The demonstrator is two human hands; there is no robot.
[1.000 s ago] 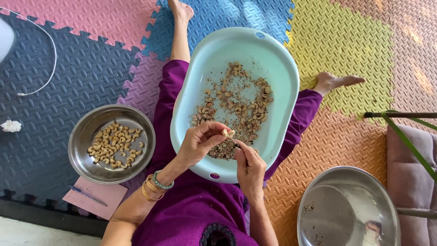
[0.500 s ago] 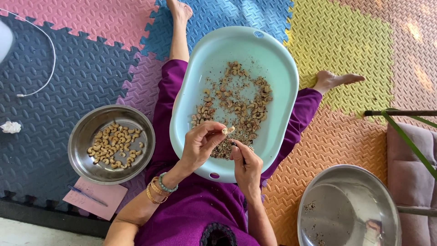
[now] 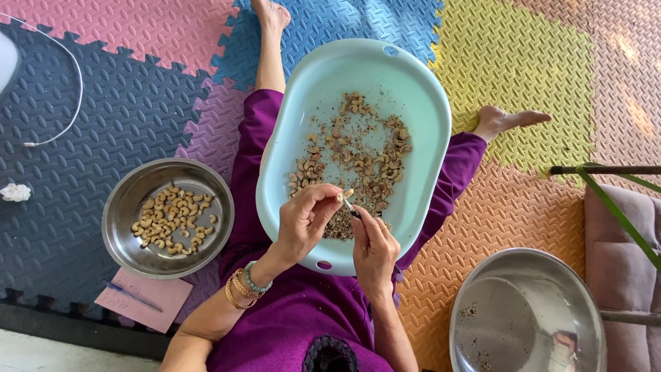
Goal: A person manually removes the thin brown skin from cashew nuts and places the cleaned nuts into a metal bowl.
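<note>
One cashew nut (image 3: 342, 196) is pinched between the thumb and fingertips of the left hand (image 3: 306, 219), held just above the near end of the pale blue tray (image 3: 427, 110) so that any scrapings fall into it. A small pointed tool (image 3: 350, 208) is gripped in the closed fingers of the right hand (image 3: 372, 246), its tip set against the nut, as is suited to picking skin off. Beneath both hands a dark heap of husk bits (image 3: 339, 226) is gathered, with unpeeled cashews (image 3: 361, 148) spread farther up the tray, which is propped across the lap. To the left, within easy reach on the foam floor mat (image 3: 82, 207), a steel bowl (image 3: 117, 220) is kept for pale, clean kernels (image 3: 169, 217). A larger steel bowl (image 3: 527, 313), nearly bare but for crumbs, is placed at the right.
</note>
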